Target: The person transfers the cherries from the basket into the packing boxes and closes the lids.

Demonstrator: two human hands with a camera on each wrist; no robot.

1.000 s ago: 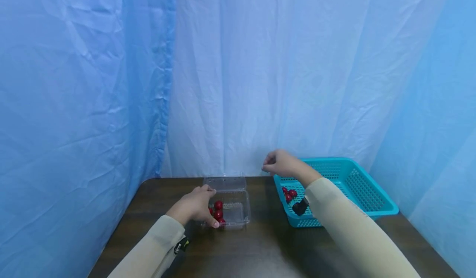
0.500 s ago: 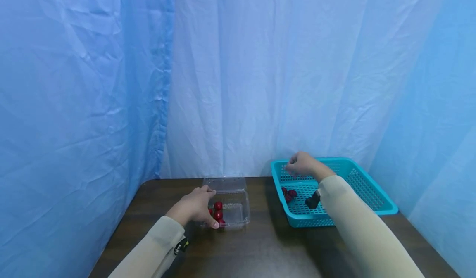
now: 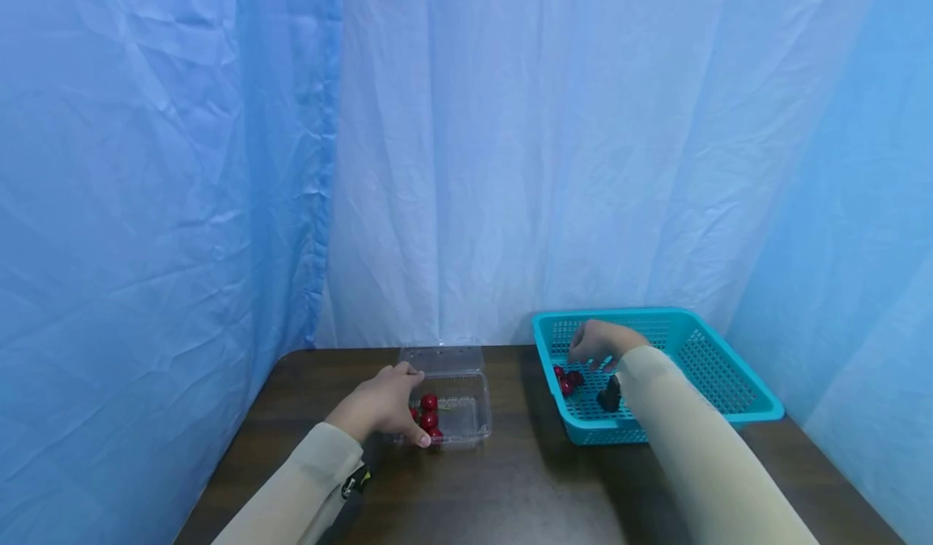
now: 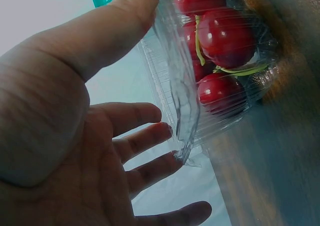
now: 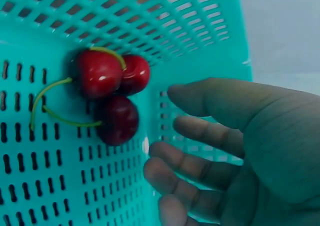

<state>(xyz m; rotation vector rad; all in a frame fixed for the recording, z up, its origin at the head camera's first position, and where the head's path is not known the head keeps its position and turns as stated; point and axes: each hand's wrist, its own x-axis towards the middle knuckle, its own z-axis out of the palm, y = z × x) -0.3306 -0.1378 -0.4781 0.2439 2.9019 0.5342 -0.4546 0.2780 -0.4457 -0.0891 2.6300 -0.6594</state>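
My left hand rests at the left side of a clear plastic clamshell box, whose lid is tipped back. In the left wrist view the fingers are spread and relaxed, their tips touching the box's rim. Several red cherries with green stems lie at the left inside the box. My right hand is down inside a turquoise basket, fingers apart and loosely bent, nothing between them. Just beyond its fingertips, three dark red cherries with stems sit together in a corner of the basket.
A dark brown wooden table carries the box and, to its right, the basket. Pale blue curtains hang behind and at both sides. A black wrist camera sits under the right cuff.
My right hand has moved right, from over the basket's left rim, and then down into the basket towards the cherries. The left hand and the box have stayed put.
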